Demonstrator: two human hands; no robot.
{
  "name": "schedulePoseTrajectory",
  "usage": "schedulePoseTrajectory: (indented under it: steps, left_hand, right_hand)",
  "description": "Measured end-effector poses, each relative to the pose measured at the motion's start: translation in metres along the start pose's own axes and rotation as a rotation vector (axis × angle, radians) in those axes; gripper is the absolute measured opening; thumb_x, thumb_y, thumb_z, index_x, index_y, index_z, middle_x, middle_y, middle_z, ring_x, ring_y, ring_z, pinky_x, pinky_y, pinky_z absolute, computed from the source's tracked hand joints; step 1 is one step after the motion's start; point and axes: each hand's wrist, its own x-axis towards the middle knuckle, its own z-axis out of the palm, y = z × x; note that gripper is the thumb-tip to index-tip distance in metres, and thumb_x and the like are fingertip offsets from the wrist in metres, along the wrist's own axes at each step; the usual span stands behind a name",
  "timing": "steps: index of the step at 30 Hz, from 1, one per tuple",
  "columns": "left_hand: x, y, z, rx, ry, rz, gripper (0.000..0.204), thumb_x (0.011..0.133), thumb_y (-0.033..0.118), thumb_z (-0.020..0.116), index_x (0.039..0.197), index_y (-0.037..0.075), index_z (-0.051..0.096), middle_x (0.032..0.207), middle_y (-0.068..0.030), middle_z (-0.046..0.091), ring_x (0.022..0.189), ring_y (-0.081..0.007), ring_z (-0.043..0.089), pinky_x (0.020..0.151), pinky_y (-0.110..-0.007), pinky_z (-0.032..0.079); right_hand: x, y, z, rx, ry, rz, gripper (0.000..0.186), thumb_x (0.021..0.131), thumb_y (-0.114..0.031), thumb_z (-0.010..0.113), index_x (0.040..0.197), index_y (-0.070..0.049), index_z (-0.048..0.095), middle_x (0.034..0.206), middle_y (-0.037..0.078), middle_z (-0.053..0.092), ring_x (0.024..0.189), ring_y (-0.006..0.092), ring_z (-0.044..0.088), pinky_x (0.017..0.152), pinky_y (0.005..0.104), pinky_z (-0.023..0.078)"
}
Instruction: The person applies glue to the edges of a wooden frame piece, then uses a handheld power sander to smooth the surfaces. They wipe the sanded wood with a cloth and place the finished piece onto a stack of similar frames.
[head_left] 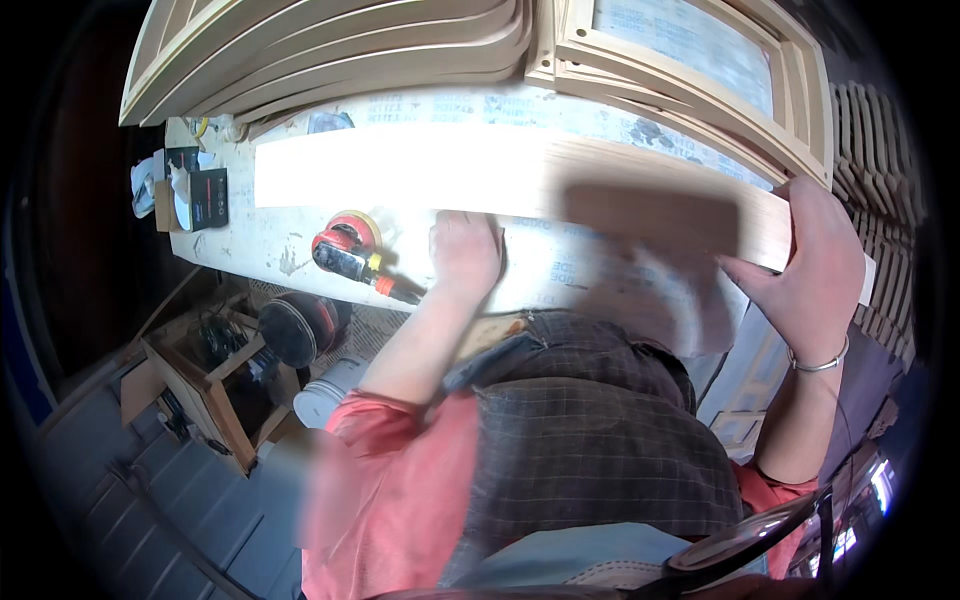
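Observation:
A long, pale wooden board (620, 175) lies lengthwise across the workbench, its left half glaring white under the light. At its right end, my right hand (822, 240) grips it, with the thumb stretched along the near side and the fingers at the far edge. My left hand (466, 248) is closed at the board's near edge, left of the middle; its fingertips are hidden. Just left of that hand rests a red and black sander (345, 248) with a yellow ring and an orange hose fitting. Neither hand touches it.
Curved wooden pieces (400, 50) are stacked at the back of the workbench (250, 245), beside wooden frames (690, 100). A black box (208, 198) stands at the left end. Below are a wooden crate (225, 400), a round black machine (300, 328) and a white bucket (325, 392).

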Motion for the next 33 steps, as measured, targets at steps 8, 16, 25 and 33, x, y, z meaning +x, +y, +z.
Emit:
schedulePoseTrajectory:
  steps: [8, 16, 25, 33]
  left_hand:
    - [-0.013, -0.017, -0.003, -0.087, -0.066, -0.019, 0.05, 0.082, 0.019, 0.064, 0.126, 0.001, 0.048, 0.117, -0.0195, 0.052, 0.092, -0.0304, 0.06, 0.082, -0.046, 0.044]
    - [0.002, 0.0, 0.007, -0.209, -0.188, 0.015, 0.075, 0.085, 0.014, 0.06, 0.148, -0.006, 0.025, 0.153, -0.0297, 0.026, 0.095, -0.0308, 0.062, 0.081, -0.043, 0.052]
    - [-0.016, 0.036, 0.001, -0.541, -0.204, 0.494, 0.058, 0.089, 0.028, 0.059, 0.142, 0.007, 0.046, 0.149, -0.0151, 0.043, 0.11, -0.0313, 0.063, 0.09, -0.042, 0.052]
    - [0.002, -0.148, -0.057, -0.372, 0.481, -0.344, 0.038, 0.092, 0.021, 0.057, 0.124, 0.001, 0.057, 0.127, -0.023, 0.054, 0.114, -0.0405, 0.054, 0.098, -0.046, 0.044]
  right_hand:
    - [0.0, -0.006, 0.0, -0.03, -0.006, 0.013, 0.064, 0.058, -0.052, 0.085, 0.085, -0.004, 0.054, 0.078, 0.011, 0.057, 0.073, 0.0312, 0.059, 0.063, 0.0375, 0.046]
    - [-0.001, 0.004, 0.001, -0.144, -0.039, -0.009, 0.071, 0.058, -0.05, 0.086, 0.1, -0.002, 0.056, 0.082, 0.015, 0.058, 0.076, 0.0315, 0.061, 0.068, 0.0367, 0.05]
    - [-0.001, 0.004, 0.002, -0.121, -0.022, -0.027, 0.068, 0.056, -0.049, 0.086, 0.093, -0.002, 0.055, 0.08, 0.016, 0.056, 0.075, 0.0348, 0.058, 0.067, 0.0388, 0.047]
    - [-0.015, -0.002, 0.0, -0.099, 0.017, -0.009, 0.062, 0.054, -0.041, 0.088, 0.089, -0.003, 0.054, 0.08, 0.015, 0.055, 0.077, 0.0357, 0.057, 0.066, 0.0402, 0.046]
